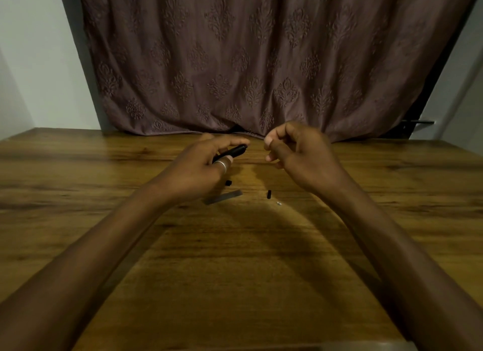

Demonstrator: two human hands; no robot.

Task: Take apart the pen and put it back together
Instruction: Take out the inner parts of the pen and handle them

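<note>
My left hand point(206, 165), with a silver ring on one finger, grips a black pen barrel point(232, 151) above the wooden table point(104, 193), its open end pointing right. My right hand point(295, 151) hovers just right of the barrel's end with fingers curled and pinched; whether it holds a tiny part I cannot tell. On the table below the hands lie a small black piece point(228, 183), a grey strip-like part point(224, 197), a short black piece point(269, 194) and a tiny silver spring point(278, 203).
A brown patterned curtain point(261, 63) hangs behind the table's far edge. Pale walls stand on both sides, and a dark handle point(418, 123) sticks out at the right. My forearms stretch across the near tabletop.
</note>
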